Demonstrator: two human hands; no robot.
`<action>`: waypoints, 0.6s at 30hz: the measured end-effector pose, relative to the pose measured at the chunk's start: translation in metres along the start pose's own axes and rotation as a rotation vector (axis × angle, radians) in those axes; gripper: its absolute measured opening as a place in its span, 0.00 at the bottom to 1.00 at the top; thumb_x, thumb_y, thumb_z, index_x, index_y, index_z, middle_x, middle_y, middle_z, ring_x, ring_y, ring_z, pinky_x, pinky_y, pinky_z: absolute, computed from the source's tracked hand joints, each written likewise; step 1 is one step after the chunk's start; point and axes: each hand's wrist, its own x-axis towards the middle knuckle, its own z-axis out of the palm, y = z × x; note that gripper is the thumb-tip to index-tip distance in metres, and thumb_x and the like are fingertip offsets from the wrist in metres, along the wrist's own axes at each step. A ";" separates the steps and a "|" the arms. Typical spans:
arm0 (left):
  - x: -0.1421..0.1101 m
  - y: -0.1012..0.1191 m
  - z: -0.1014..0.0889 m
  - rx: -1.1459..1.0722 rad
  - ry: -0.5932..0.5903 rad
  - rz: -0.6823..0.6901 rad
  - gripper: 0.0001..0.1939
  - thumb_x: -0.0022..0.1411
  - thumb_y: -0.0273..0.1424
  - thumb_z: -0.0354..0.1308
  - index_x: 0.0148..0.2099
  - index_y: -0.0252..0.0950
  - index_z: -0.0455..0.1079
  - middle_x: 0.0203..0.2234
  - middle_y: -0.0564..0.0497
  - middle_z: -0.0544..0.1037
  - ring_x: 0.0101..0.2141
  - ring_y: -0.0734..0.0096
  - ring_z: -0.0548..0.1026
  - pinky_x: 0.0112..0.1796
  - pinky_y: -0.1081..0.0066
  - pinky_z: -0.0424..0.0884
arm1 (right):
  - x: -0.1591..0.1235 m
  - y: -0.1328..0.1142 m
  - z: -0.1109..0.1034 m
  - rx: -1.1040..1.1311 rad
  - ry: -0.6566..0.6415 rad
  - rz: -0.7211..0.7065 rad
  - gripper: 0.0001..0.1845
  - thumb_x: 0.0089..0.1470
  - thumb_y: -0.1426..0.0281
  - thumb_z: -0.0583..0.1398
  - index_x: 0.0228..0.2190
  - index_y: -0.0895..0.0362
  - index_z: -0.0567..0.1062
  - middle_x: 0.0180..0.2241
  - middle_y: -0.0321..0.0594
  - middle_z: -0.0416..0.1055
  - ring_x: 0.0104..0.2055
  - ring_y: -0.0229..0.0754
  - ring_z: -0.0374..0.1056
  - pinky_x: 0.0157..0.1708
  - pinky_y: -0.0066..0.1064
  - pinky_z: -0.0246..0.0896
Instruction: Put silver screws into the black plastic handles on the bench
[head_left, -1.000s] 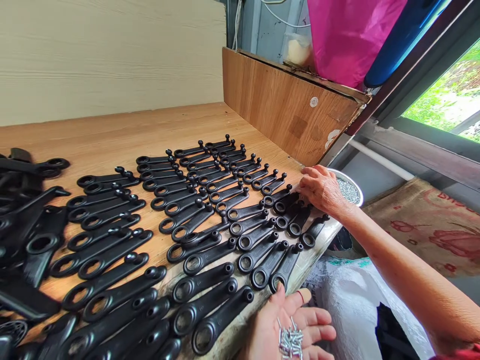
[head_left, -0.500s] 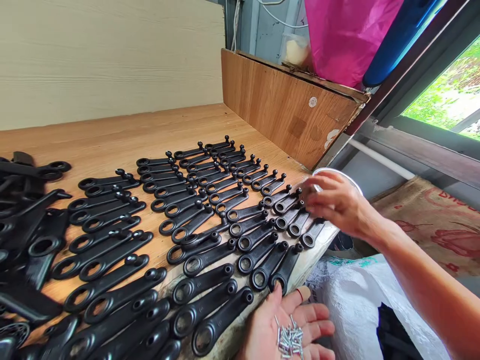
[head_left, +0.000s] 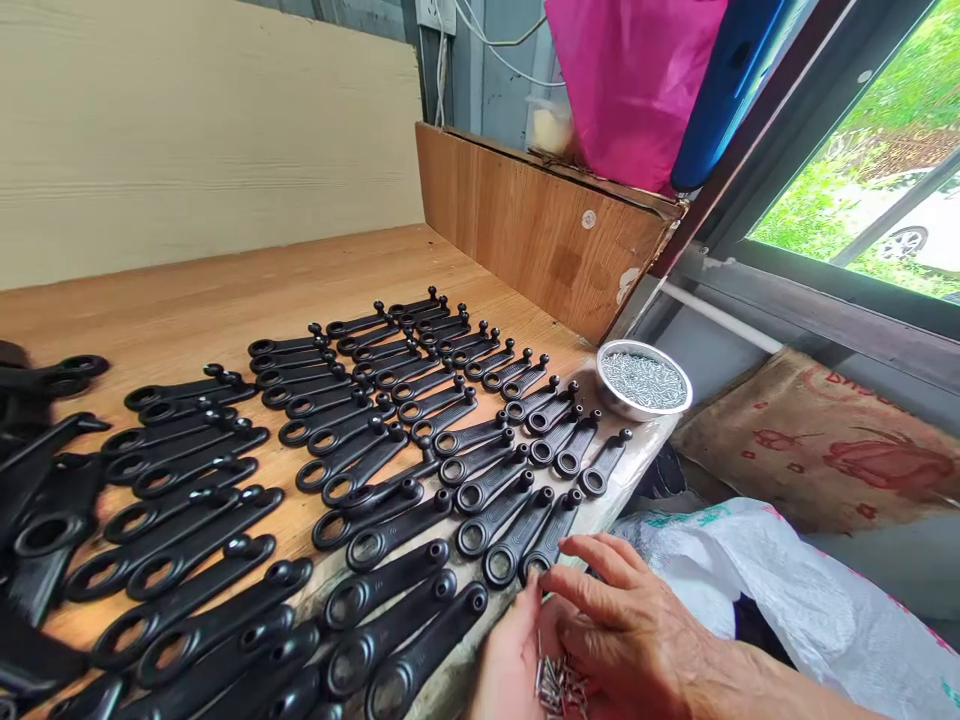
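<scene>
A wood-grained surface runs back to a cream board, with a brown side panel closing its far right side and a window to the right. At the bottom of my view, my left hand is palm up, cradling a small heap of silvery metal pins; its thumb points at the nearest black part, but its other fingers are hidden, so I can't tell how open they are. My right hand lies across that palm, fingers bent and slightly apart, blocking my view of some of the heap. I can't tell whether its fingertips grip a pin.

Just beyond the hands, black ring-ended parts fill much of the surface in slanting rows. A heap of other black pieces crowds the left edge. Past the rows, near the right edge, sits a metal bowl full of similar pins, the panel rising behind it. White sacking bulges below the edge on the right, beside a red-patterned cloth. A pink bag hangs behind the panel.
</scene>
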 end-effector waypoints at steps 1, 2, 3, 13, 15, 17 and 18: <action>0.000 0.000 -0.001 0.011 -0.007 0.003 0.17 0.55 0.45 0.58 0.32 0.34 0.73 0.28 0.47 0.76 0.37 0.58 0.72 0.41 0.63 0.62 | 0.000 -0.001 0.001 0.021 0.013 0.009 0.09 0.54 0.69 0.54 0.26 0.56 0.73 0.45 0.40 0.71 0.50 0.50 0.62 0.48 0.45 0.60; 0.000 0.001 -0.001 0.021 -0.020 0.006 0.18 0.54 0.45 0.58 0.31 0.34 0.73 0.28 0.47 0.76 0.37 0.58 0.72 0.41 0.64 0.63 | 0.001 -0.001 0.000 0.037 0.006 0.019 0.09 0.54 0.69 0.55 0.25 0.56 0.72 0.45 0.40 0.71 0.50 0.50 0.61 0.48 0.45 0.61; -0.001 0.001 -0.001 0.031 -0.027 0.007 0.18 0.54 0.46 0.58 0.31 0.34 0.73 0.29 0.47 0.75 0.37 0.58 0.72 0.40 0.64 0.63 | 0.002 -0.002 -0.001 0.045 -0.004 0.033 0.09 0.53 0.70 0.55 0.25 0.57 0.72 0.45 0.40 0.71 0.51 0.50 0.61 0.48 0.45 0.61; 0.006 -0.004 -0.002 -0.017 0.101 0.005 0.23 0.61 0.47 0.48 0.43 0.34 0.72 0.32 0.45 0.75 0.31 0.63 0.72 0.35 0.64 0.65 | 0.002 0.000 -0.003 0.118 0.003 0.023 0.11 0.55 0.75 0.53 0.25 0.58 0.71 0.46 0.43 0.69 0.52 0.47 0.58 0.47 0.41 0.62; 0.005 -0.002 0.003 -0.013 0.137 0.009 0.24 0.63 0.45 0.44 0.41 0.32 0.73 0.31 0.45 0.75 0.30 0.64 0.72 0.33 0.64 0.65 | 0.001 0.001 -0.003 0.139 0.027 0.010 0.11 0.55 0.76 0.52 0.25 0.58 0.71 0.45 0.43 0.69 0.51 0.46 0.59 0.48 0.39 0.62; 0.002 0.001 0.013 -0.021 0.191 0.008 0.25 0.65 0.44 0.40 0.40 0.32 0.73 0.30 0.45 0.76 0.30 0.64 0.72 0.31 0.64 0.64 | 0.001 0.001 -0.005 0.147 0.055 0.006 0.11 0.55 0.76 0.52 0.27 0.58 0.72 0.45 0.44 0.69 0.51 0.46 0.59 0.49 0.37 0.62; 0.000 0.002 0.019 -0.028 0.225 0.002 0.26 0.66 0.43 0.38 0.39 0.32 0.73 0.29 0.45 0.76 0.28 0.65 0.72 0.30 0.65 0.64 | 0.001 0.001 -0.007 0.149 0.061 0.004 0.11 0.56 0.76 0.52 0.30 0.57 0.73 0.45 0.44 0.70 0.52 0.46 0.59 0.49 0.37 0.61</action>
